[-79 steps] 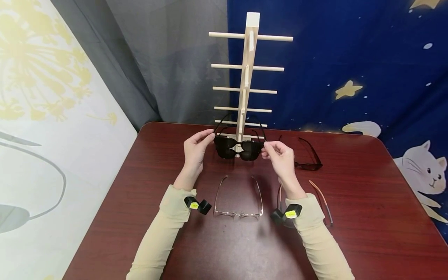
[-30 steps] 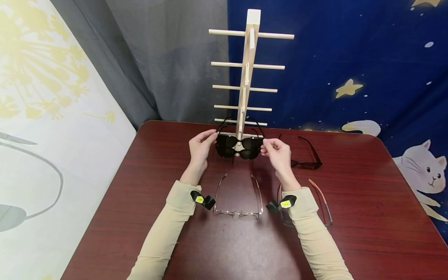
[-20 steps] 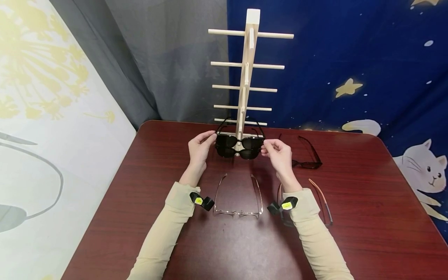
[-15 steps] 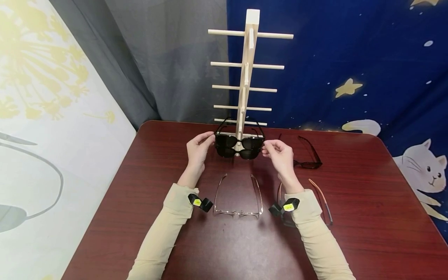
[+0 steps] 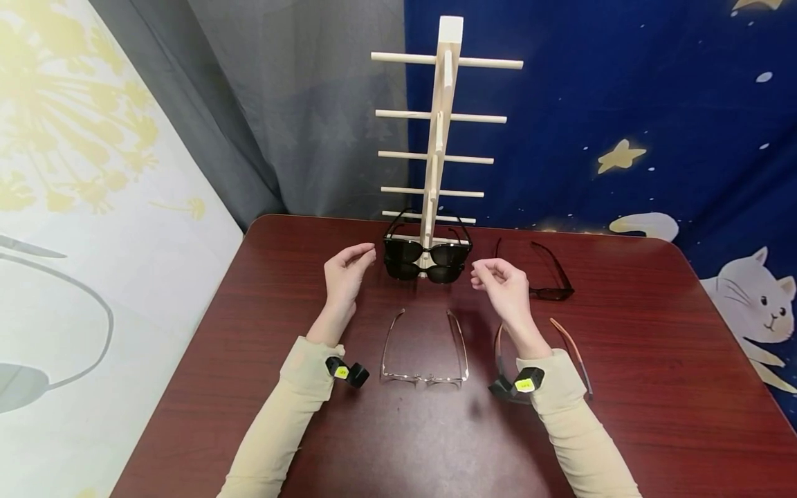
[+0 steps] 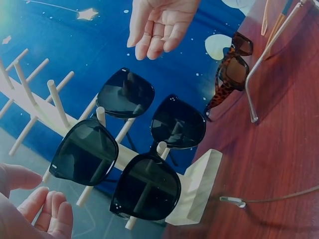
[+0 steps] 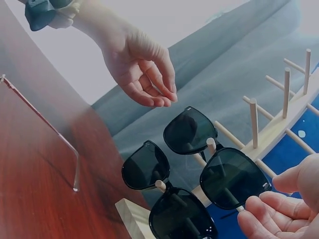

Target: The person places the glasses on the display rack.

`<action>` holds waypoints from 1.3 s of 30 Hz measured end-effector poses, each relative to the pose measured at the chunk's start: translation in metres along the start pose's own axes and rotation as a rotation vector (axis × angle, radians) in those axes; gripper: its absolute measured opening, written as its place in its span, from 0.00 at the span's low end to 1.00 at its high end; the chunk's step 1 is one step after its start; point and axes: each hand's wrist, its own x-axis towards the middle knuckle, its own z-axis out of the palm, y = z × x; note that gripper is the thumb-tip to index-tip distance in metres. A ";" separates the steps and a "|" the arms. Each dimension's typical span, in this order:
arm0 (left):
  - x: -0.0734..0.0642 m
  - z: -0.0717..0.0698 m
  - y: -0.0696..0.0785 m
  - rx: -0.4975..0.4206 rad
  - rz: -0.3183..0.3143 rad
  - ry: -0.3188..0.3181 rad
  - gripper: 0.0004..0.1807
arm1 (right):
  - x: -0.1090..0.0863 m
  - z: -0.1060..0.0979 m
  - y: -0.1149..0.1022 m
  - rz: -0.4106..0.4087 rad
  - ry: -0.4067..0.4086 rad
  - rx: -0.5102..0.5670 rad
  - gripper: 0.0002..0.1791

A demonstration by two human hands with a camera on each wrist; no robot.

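Two pairs of black sunglasses hang one above the other on the lowest pegs of a wooden display stand (image 5: 443, 97). The upper sunglasses (image 5: 450, 254) and the lower sunglasses (image 5: 443, 274) both face me, their temples reaching back past the post. Just left of them is my left hand (image 5: 342, 280), fingers loosely bent, with a gap to the frame. My right hand (image 5: 507, 290) is off to the other side, also holding nothing. Both wrist views show dark lenses resting over the peg ends, such as the upper sunglasses (image 6: 85, 152) and the lower sunglasses (image 7: 182, 216).
Thin metal-framed glasses (image 5: 425, 378) lie unfolded on the reddish-brown table (image 5: 398, 449). Tortoiseshell sunglasses (image 6: 234, 72) sit to the right of the stand. Glasses with orange-and-grey temples (image 5: 575, 353) lie partly behind my right forearm. Curtains (image 5: 324, 104) hang behind.
Both hands have let go of the upper sunglasses and drawn apart, outward and slightly toward me. Earlier the upper sunglasses were settled a little onto the peg; now they stay there unheld.
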 end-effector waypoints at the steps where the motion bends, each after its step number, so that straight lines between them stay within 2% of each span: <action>1: -0.001 -0.001 0.000 0.003 -0.002 0.000 0.11 | -0.001 -0.001 0.000 -0.003 -0.005 -0.008 0.11; 12: -0.013 -0.012 -0.004 0.043 -0.043 -0.022 0.12 | -0.019 -0.004 0.001 -0.013 -0.059 -0.120 0.09; 17: -0.020 -0.017 -0.009 0.064 -0.044 -0.026 0.11 | -0.033 -0.003 -0.012 -0.039 -0.106 -0.193 0.08; 22: -0.030 -0.023 -0.014 0.091 -0.038 -0.044 0.12 | -0.045 -0.005 -0.021 -0.060 -0.106 -0.274 0.07; 27: -0.040 -0.028 -0.018 0.101 -0.052 -0.068 0.12 | -0.049 -0.014 0.000 -0.053 -0.120 -0.285 0.06; 31: -0.048 -0.033 -0.022 0.120 -0.064 -0.087 0.11 | -0.053 -0.020 0.021 -0.072 -0.136 -0.352 0.05; 34: -0.054 -0.036 -0.026 0.145 -0.069 -0.099 0.10 | -0.058 -0.022 0.029 -0.092 -0.152 -0.411 0.05; 39: -0.065 -0.039 -0.032 0.184 -0.100 -0.122 0.11 | -0.069 -0.022 0.036 -0.089 -0.173 -0.439 0.05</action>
